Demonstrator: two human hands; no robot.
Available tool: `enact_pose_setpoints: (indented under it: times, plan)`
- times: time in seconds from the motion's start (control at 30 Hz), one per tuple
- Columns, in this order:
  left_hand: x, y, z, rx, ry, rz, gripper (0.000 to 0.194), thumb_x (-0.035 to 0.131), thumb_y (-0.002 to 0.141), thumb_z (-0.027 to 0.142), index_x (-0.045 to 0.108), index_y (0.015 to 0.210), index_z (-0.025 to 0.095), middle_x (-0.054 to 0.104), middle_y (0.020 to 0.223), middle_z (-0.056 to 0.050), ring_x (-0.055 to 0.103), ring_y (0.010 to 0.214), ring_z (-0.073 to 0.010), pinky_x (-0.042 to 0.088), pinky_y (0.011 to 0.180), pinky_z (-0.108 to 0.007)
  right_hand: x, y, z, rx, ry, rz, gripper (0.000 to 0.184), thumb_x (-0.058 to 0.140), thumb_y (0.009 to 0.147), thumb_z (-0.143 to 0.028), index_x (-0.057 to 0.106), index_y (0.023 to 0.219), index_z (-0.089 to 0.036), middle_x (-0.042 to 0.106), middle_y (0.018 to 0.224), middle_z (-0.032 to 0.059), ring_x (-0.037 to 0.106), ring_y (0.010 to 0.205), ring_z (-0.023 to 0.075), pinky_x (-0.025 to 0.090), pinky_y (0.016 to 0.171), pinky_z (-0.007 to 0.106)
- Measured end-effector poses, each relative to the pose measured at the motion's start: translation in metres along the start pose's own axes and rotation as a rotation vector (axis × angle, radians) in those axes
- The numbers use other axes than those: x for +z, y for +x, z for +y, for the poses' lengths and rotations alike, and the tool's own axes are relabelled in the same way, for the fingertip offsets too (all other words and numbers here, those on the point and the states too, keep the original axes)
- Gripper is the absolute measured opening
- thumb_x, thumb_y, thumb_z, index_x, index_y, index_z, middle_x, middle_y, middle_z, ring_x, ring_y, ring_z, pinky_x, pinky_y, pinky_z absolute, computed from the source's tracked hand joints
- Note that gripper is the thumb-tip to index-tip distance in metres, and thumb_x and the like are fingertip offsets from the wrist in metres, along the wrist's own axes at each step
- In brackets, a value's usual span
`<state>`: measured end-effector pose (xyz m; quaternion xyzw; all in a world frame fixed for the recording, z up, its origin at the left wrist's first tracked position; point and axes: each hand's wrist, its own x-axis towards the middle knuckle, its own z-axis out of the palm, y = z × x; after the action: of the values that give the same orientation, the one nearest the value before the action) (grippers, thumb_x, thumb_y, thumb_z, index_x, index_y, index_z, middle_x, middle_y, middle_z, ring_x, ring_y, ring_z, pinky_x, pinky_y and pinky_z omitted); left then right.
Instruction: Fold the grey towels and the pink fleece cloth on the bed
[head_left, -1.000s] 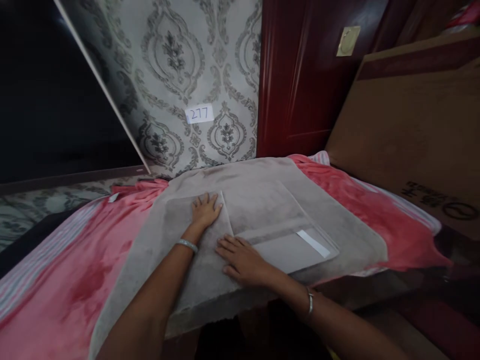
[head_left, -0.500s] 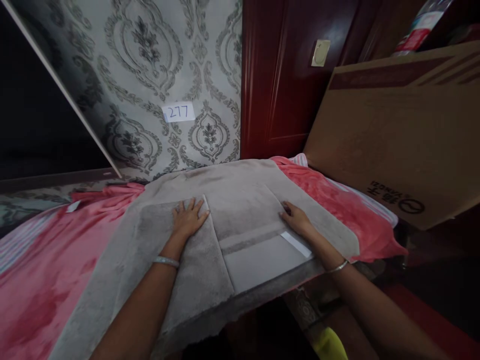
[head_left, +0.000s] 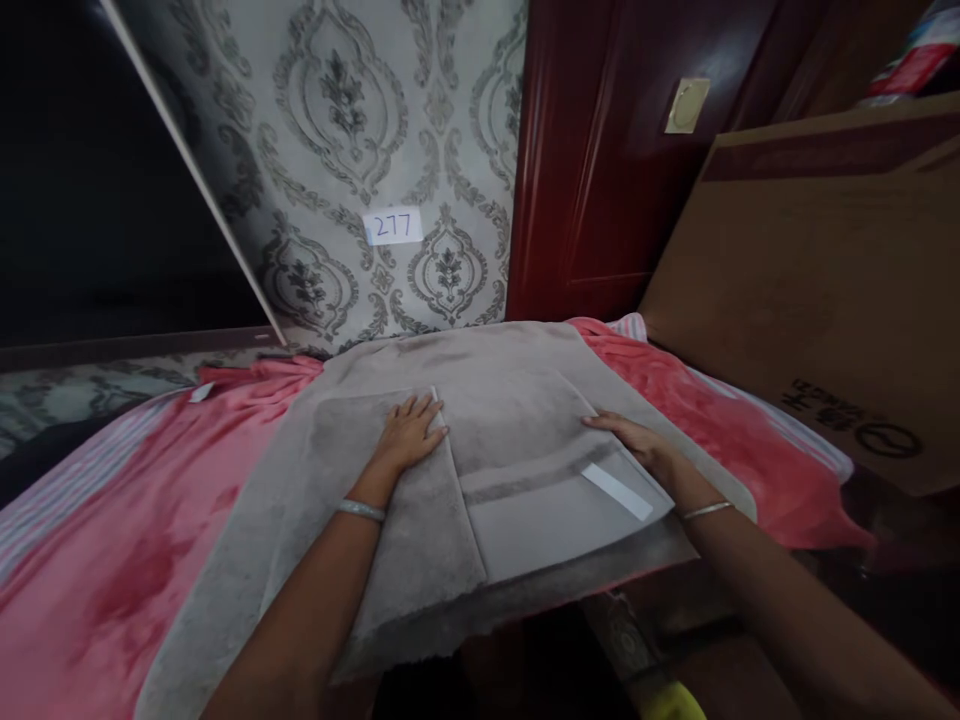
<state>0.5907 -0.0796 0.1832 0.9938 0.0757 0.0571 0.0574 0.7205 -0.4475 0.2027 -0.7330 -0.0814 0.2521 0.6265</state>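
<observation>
A grey towel [head_left: 510,420] lies spread over a pink blanket [head_left: 127,560], with a folded section on top that carries a white label strip [head_left: 616,491]. My left hand [head_left: 409,437] lies flat on the folded part's left half, fingers stretched out near its far corner. My right hand [head_left: 645,448] rests palm down on the right edge of the folded part, just beyond the label, fingers extended. Each wrist wears a silver bangle.
A large cardboard box [head_left: 817,290] leans at the right. Behind stand a patterned wall with a paper tag reading 277 [head_left: 392,226] and a dark red door [head_left: 600,170]. A dark screen [head_left: 90,190] fills the left. Something yellow [head_left: 671,700] shows below the edge.
My right hand has gone from the folded towel's near middle to its right edge and stayed there. The left hand has kept its place. The camera has swung slightly.
</observation>
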Motion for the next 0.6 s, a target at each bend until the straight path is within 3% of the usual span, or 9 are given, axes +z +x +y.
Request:
enact_pose_setpoints:
  times: [0.13, 0.27, 0.33, 0.43, 0.53, 0.6]
  plan:
    - [0.003, -0.002, -0.002, 0.012, -0.038, 0.013, 0.065, 0.049, 0.097, 0.051, 0.043, 0.156, 0.027, 0.034, 0.167, -0.009, 0.028, 0.153, -0.0369, 0.021, 0.123, -0.057, 0.024, -0.013, -0.031, -0.081, -0.02, -0.096, 0.042, 0.058, 0.085, -0.033, 0.065, 0.123, -0.017, 0.076, 0.102, 0.0127, 0.073, 0.084, 0.0273, 0.062, 0.074, 0.039]
    - [0.009, 0.0, -0.011, 0.027, -0.207, 0.121, 0.064, 0.056, 0.093, 0.052, 0.05, 0.151, 0.027, 0.045, 0.161, -0.008, 0.034, 0.151, -0.034, 0.024, 0.123, -0.053, 0.067, -0.02, -0.076, -0.196, 0.108, -0.31, 0.052, 0.071, 0.072, -0.025, 0.064, 0.124, -0.022, 0.075, 0.11, 0.008, 0.071, 0.083, 0.0226, 0.06, 0.076, 0.034]
    - [0.013, 0.003, -0.019, 0.016, -0.448, 0.218, 0.059, 0.055, 0.092, 0.053, 0.06, 0.142, 0.024, 0.055, 0.153, -0.009, 0.043, 0.145, -0.0314, 0.028, 0.123, -0.049, 0.097, -0.02, -0.094, -0.234, 0.164, -0.417, 0.06, 0.074, 0.066, -0.021, 0.064, 0.125, -0.024, 0.075, 0.109, 0.0046, 0.069, 0.081, 0.0198, 0.059, 0.073, 0.031]
    - [0.013, 0.004, -0.034, -0.1, -1.02, 0.389, 0.06, 0.048, 0.092, 0.061, 0.069, 0.127, 0.017, 0.065, 0.139, -0.014, 0.059, 0.129, -0.0301, 0.041, 0.115, -0.048, 0.152, -0.019, -0.104, -0.289, 0.161, -0.545, 0.069, 0.073, 0.06, -0.018, 0.063, 0.128, -0.025, 0.074, 0.102, -0.0001, 0.067, 0.08, 0.0177, 0.056, 0.07, 0.027]
    - [0.007, 0.0, -0.046, -0.194, -1.563, 0.428, 0.067, 0.046, 0.089, 0.07, 0.07, 0.12, 0.015, 0.07, 0.129, -0.016, 0.07, 0.109, -0.0294, 0.055, 0.099, -0.048, 0.212, -0.014, -0.089, -0.289, 0.061, -0.659, 0.073, 0.067, 0.059, -0.017, 0.061, 0.131, -0.025, 0.072, 0.093, -0.0044, 0.063, 0.074, 0.0158, 0.051, 0.063, 0.024]
    - [0.001, -0.004, -0.05, -0.201, -1.777, 0.406, 0.066, 0.049, 0.087, 0.072, 0.071, 0.114, 0.015, 0.075, 0.118, -0.016, 0.072, 0.104, -0.0289, 0.058, 0.094, -0.046, 0.248, -0.011, -0.069, -0.28, -0.025, -0.719, 0.071, 0.062, 0.059, -0.016, 0.062, 0.13, -0.025, 0.069, 0.086, -0.0059, 0.059, 0.07, 0.0144, 0.047, 0.059, 0.022]
